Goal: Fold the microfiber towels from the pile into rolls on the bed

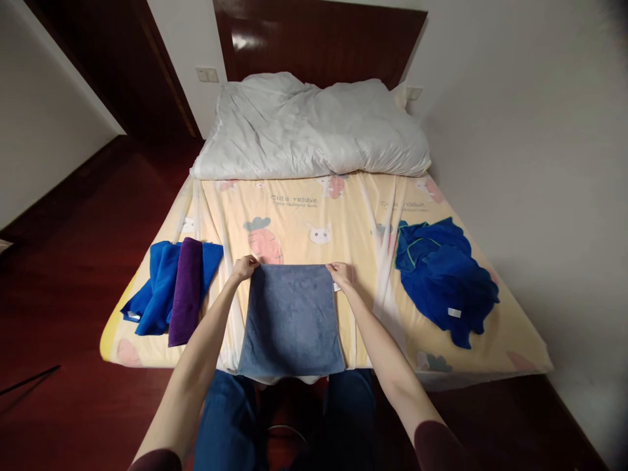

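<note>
Left hand [244,267] and right hand [341,274] pinch the grey towel [294,317] by its far corners (purple cloth [186,291] left of both).

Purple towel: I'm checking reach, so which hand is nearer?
Left. The left hand is right of the purple towel; the right hand is farther right, across the grey cloth.

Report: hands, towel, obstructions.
Left hand, right hand pinching far corners of gray towel. Spread on bed. Purple cloth left, blue pile right, neither touching towel.
</note>
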Motion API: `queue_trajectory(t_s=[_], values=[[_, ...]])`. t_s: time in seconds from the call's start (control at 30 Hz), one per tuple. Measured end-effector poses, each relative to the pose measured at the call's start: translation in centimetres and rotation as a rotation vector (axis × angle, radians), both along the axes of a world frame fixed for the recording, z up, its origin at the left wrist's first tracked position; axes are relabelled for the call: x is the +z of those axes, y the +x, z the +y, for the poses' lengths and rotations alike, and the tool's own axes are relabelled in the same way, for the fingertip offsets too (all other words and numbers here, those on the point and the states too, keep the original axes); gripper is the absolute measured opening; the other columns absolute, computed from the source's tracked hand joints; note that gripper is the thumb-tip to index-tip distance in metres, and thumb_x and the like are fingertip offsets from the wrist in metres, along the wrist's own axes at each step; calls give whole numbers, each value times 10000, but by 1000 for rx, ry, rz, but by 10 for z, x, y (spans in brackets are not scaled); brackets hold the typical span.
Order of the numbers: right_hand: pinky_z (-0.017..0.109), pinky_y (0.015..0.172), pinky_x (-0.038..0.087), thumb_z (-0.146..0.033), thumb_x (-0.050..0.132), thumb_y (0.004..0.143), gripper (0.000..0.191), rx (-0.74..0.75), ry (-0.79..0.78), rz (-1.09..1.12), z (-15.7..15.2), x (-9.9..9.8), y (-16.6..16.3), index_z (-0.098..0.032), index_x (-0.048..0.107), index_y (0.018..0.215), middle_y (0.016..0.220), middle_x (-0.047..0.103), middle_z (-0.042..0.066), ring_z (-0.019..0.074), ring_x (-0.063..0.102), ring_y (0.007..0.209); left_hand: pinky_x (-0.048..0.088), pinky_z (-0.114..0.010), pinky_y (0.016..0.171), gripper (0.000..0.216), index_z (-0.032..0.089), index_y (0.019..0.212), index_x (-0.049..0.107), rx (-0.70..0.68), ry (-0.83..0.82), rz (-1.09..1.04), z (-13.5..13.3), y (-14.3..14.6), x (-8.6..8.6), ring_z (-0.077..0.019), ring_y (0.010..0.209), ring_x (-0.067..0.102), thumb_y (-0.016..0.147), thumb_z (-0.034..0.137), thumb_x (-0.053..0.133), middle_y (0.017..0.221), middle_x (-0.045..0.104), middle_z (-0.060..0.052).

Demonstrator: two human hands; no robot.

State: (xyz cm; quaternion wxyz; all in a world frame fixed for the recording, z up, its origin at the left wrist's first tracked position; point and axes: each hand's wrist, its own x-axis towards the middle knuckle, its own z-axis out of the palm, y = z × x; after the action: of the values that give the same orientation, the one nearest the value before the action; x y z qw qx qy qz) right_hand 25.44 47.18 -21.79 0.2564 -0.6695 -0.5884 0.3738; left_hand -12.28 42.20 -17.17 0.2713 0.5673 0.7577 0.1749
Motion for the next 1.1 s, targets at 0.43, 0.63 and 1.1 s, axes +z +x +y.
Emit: queue_trajectory(t_s=[0.43, 0.63, 1.1], values=[[447, 1217, 145, -428, 371, 1015, 526, 581, 496, -473, -105, 17, -69, -224, 407, 1498, 1612, 285, 67, 237, 221, 1492, 154, -476, 1227, 560, 165, 1475, 438, -346, 405, 214, -74, 89, -35, -297, 1500, 206, 957, 375, 431, 1596, 321, -106], [468, 1225, 103, -444, 321, 1023, 583, 378, 401, -555, -82, -6, -26, -174, 315, 1540, 1626, 230, 96, 236, 167, 1510, 129, -479, 1237, 633, 178, 1506, 390, -198, 386, 182, -66, 72, -56, -301, 1517, 140, 945, 468, 438, 1639, 204, -81], [527, 1211, 110, -424, 216, 1025, 606, 299, 339, -599, -167, -2, 4, -112, 326, 1532, 1603, 268, 135, 277, 188, 1506, 195, -515, 1225, 592, 169, 1545, 290, -212, 406, 288, -245, 53, -49, -270, 1506, 185, 998, 386, 357, 1621, 237, -115]])
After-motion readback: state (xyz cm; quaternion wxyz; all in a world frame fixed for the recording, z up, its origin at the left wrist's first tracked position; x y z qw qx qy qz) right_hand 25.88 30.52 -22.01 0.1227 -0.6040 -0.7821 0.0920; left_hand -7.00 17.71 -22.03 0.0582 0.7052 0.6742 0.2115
